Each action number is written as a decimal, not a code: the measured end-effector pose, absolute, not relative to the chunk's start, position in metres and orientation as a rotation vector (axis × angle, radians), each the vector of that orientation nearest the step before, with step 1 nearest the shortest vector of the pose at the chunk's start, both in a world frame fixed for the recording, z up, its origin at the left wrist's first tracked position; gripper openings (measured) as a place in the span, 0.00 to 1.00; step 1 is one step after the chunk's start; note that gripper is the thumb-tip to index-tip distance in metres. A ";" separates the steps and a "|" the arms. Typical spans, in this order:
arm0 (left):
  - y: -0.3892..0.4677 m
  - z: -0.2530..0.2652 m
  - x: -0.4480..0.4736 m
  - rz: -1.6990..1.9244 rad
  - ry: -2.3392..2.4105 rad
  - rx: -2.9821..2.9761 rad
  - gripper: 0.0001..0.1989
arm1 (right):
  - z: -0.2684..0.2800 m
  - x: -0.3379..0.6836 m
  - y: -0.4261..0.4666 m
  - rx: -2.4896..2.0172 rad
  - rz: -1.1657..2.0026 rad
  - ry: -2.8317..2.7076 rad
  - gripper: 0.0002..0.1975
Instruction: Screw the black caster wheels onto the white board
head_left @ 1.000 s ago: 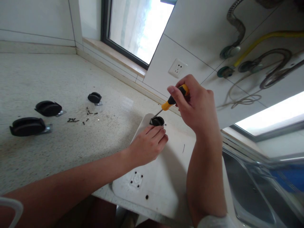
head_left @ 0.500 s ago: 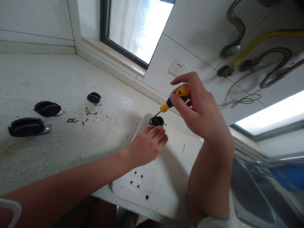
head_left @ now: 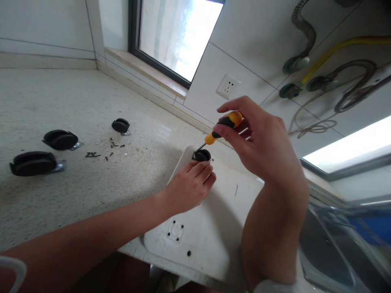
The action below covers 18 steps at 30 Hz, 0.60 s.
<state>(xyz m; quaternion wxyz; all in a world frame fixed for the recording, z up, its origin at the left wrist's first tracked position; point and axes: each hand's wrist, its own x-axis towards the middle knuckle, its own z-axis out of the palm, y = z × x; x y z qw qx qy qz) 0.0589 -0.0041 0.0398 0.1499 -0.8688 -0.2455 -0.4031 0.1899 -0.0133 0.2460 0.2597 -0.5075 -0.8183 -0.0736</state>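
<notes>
A screwdriver with a yellow and black handle is gripped in my right hand, its index finger lifted off the handle. The shaft slants down to the left, and its tip meets the plate beside a black caster wheel. My left hand has its fingers closed against the near side of that caster, which sits at the far corner of a white plastic board. Whatever screw lies under the tip is too small to make out. Screw holes mark the board's near corner.
On the speckled countertop to the left lie three loose casters, one of them in the middle, and several small screws. A wall socket, a yellow hose and a steel sink are to the right.
My right hand has turned the screwdriver's handle and the wrist has shifted slightly right. The tip stays by the caster. My left hand has not moved.
</notes>
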 end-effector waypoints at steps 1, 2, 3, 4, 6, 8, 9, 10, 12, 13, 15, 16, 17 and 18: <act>-0.004 0.040 0.059 -1.158 -0.704 -2.495 0.09 | 0.246 0.189 -0.013 -1.413 -0.264 -2.188 0.11; -0.004 0.040 0.059 -1.160 -0.703 -2.492 0.09 | 0.245 0.187 -0.011 -1.461 -0.333 -2.155 0.11; -0.003 0.040 0.059 -1.163 -0.702 -2.490 0.09 | 0.243 0.185 -0.010 -1.503 -0.389 -2.124 0.13; -0.003 0.041 0.060 -1.166 -0.700 -2.485 0.09 | 0.242 0.183 -0.008 -1.533 -0.424 -2.102 0.15; -0.003 0.041 0.060 -1.167 -0.698 -2.482 0.09 | 0.241 0.182 -0.005 -1.537 -0.415 -2.088 0.16; -0.003 0.042 0.060 -1.163 -0.700 -2.484 0.09 | 0.242 0.185 -0.007 -1.464 -0.293 -2.145 0.12; -0.003 0.042 0.060 -1.160 -0.700 -2.486 0.09 | 0.244 0.188 -0.009 -1.411 -0.193 -2.199 0.11; -0.003 0.042 0.060 -1.161 -0.700 -2.484 0.10 | 0.245 0.190 -0.012 -1.358 -0.092 -2.256 0.14; -0.004 0.042 0.059 -1.163 -0.699 -2.473 0.10 | 0.248 0.194 -0.016 -1.288 0.038 -2.332 0.17; -0.004 0.042 0.059 -1.164 -0.699 -2.468 0.10 | 0.248 0.194 -0.017 -1.285 0.037 -2.340 0.16; -0.004 0.042 0.059 -1.163 -0.700 -2.464 0.09 | 0.247 0.193 -0.015 -1.340 -0.074 -2.298 0.11; -0.004 0.042 0.059 -1.160 -0.702 -2.466 0.09 | 0.245 0.191 -0.012 -1.386 -0.151 -2.250 0.10; -0.004 0.042 0.059 -1.157 -0.703 -2.471 0.09 | 0.244 0.189 -0.009 -1.433 -0.221 -2.192 0.10; -0.004 0.042 0.059 -1.155 -0.702 -2.475 0.09 | 0.242 0.188 -0.006 -1.471 -0.274 -2.133 0.13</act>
